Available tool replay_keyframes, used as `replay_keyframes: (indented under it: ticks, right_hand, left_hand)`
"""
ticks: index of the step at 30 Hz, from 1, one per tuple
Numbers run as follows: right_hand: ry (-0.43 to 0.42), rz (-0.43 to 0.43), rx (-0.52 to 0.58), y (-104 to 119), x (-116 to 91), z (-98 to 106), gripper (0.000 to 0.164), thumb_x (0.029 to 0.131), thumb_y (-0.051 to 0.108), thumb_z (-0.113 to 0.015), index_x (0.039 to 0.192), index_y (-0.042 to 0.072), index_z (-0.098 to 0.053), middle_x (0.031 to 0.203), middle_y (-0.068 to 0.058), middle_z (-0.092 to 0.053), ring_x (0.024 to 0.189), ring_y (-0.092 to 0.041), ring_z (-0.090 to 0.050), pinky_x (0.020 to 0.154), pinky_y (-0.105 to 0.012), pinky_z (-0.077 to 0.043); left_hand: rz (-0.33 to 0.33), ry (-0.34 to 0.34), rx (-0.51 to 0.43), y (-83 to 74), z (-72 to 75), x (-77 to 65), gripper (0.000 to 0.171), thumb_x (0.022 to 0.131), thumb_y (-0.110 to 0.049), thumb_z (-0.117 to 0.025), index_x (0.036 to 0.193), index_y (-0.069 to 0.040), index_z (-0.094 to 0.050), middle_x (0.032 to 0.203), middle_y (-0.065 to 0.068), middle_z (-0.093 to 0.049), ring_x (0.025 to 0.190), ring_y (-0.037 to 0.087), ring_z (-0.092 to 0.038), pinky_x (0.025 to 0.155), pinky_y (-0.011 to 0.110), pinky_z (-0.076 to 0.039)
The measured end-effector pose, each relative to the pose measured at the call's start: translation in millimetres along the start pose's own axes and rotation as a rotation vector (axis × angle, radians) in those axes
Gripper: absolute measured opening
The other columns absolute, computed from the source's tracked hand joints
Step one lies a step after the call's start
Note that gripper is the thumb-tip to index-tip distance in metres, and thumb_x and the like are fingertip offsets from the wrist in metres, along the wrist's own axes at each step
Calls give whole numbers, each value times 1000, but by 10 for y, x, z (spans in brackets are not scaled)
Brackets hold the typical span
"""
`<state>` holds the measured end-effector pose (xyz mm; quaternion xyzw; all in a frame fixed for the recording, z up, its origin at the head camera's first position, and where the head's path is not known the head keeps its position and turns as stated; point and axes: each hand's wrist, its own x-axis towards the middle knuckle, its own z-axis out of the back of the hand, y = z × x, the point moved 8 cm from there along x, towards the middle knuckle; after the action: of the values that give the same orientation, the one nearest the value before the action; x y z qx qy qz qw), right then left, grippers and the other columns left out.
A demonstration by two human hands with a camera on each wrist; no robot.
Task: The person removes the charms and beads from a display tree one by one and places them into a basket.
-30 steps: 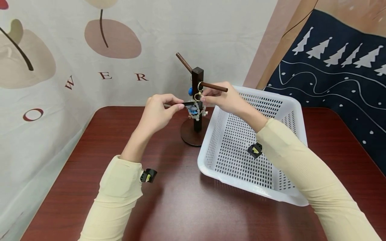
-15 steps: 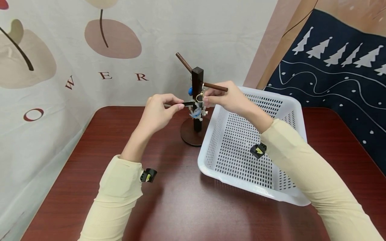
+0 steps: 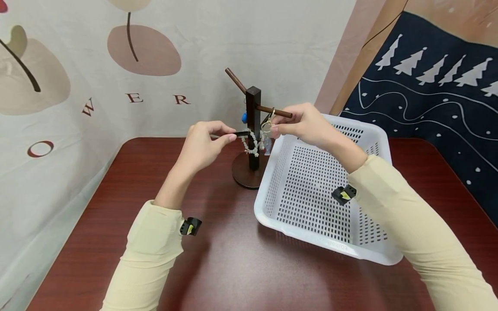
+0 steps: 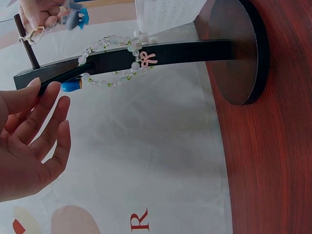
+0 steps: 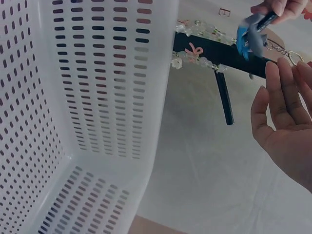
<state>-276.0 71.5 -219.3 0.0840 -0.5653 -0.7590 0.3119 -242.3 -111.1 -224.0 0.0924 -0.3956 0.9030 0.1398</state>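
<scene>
My left hand pinches the end of a lower peg on a dark wooden peg stand. A pale beaded bracelet with a pink bow hangs on that peg, around the post. On the right, my right hand holds the metal ring of a keychain with a blue-grey charm. The keychain's upper ring is around the right peg, partway toward its tip. The charm dangles below the fingers, blurred in the right wrist view.
A white perforated plastic basket stands on the red-brown table, right beside the stand's round base. A blue object hangs behind the post. Another peg points up to the left. A printed cloth hangs behind.
My right hand has moved right along the peg, taking the keychain away from the post. Its charm now hangs clear of the beaded bracelet. My left hand has stayed in place.
</scene>
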Motion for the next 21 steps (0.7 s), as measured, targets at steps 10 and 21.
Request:
replay_keyframes:
  ticks: [10, 21]
  right_hand:
    - [-39, -29, -127, 18, -129, 156, 11, 82, 6, -66, 84, -5, -66, 76, -6, -66, 75, -16, -60, 73, -25, -46]
    - [-47, -24, -162, 53, -231, 289, 13, 81, 9, -69, 89, -2, -68, 79, -6, -67, 75, -18, -59, 70, -23, -46]
  left_hand:
    - [0, 4, -1, 11, -12, 6, 15, 86, -14, -65, 96, -6, -71, 94, 6, -69, 82, 18, -62, 65, 31, -42]
    - [12, 16, -6, 27, -18, 14, 15, 86, -15, -65, 97, -7, -71, 96, 6, -68, 85, 18, -62, 65, 31, -42]
